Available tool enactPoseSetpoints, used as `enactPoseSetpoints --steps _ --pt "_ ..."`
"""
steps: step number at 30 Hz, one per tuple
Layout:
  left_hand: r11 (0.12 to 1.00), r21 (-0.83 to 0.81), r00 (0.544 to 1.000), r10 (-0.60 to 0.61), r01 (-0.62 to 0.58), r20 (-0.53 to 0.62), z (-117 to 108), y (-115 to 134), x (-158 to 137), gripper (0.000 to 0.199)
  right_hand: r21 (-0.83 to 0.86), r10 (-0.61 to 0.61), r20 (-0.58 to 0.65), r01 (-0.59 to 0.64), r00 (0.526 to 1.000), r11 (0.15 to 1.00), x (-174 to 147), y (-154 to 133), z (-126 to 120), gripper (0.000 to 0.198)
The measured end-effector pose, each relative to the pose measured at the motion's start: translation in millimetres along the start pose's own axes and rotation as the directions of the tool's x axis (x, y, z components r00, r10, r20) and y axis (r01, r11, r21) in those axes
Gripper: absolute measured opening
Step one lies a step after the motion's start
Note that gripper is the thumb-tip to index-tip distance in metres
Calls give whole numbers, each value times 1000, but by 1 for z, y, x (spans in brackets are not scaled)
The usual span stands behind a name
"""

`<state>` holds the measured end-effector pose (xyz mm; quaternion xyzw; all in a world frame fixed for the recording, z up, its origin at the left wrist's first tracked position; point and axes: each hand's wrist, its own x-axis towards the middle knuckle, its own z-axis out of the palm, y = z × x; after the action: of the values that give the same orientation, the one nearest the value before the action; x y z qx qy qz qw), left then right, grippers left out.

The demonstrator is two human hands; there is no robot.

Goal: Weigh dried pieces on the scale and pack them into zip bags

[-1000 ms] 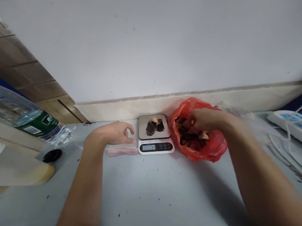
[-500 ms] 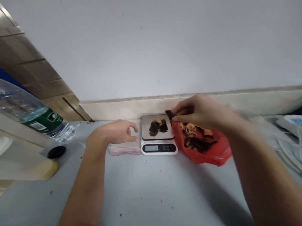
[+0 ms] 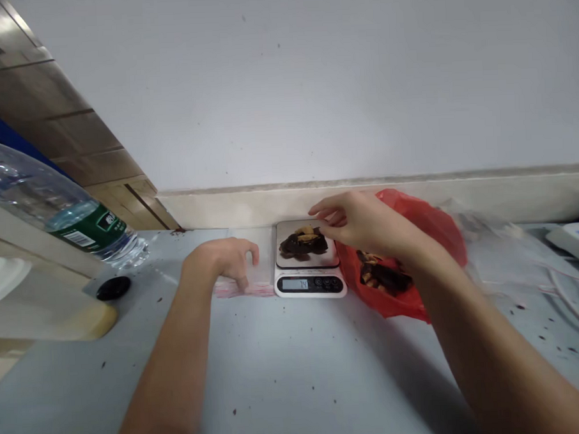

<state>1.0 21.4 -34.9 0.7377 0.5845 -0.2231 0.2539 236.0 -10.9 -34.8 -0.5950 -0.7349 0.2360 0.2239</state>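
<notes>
Dark dried pieces [image 3: 304, 243], with a yellowish one on top, lie heaped on the plate of a white digital scale [image 3: 310, 286]. Its display seems to read 74; any decimal point is too small to make out. Just right of the plate, my right hand [image 3: 352, 222] is open with nothing in its fingers. Below that hand, a red plastic bag [image 3: 408, 205] lies open, holding brown and black dried pieces [image 3: 385, 278]. My left hand [image 3: 227, 261] is open, fingers curved and pointing down, over a stack of clear zip bags [image 3: 257, 287] left of the scale.
A water bottle [image 3: 85, 219] with a green label leans in at the left, beside a black cap [image 3: 113, 288] and a translucent container [image 3: 39, 305]. At the right lie clear bags [image 3: 502, 252], a white cable [image 3: 569, 307] and a white device [image 3: 578, 239]. A wall stands behind.
The dark piece from my right hand now lies on the scale's heap, and that hand's fingers have come apart. My left hand's fingers have lowered toward the zip bags.
</notes>
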Motion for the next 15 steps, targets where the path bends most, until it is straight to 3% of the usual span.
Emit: enactPoseSetpoints --steps 3,9,11,15 --pt "999 -29 1000 17 -18 -22 1 -2 0 29 -24 -46 -65 44 997 999 -2 5 -5 25" --pt "995 -73 972 46 -64 -229 -15 -15 -23 29 5 -138 -101 139 985 990 -6 -1 -11 26" --pt "987 -109 914 63 -116 -401 -19 -16 -31 27 42 -209 -95 213 973 976 -7 -6 -9 26" --pt "916 -186 732 148 -355 -665 -20 -6 -42 23 144 -387 27 380 922 914 -7 -17 6 31"
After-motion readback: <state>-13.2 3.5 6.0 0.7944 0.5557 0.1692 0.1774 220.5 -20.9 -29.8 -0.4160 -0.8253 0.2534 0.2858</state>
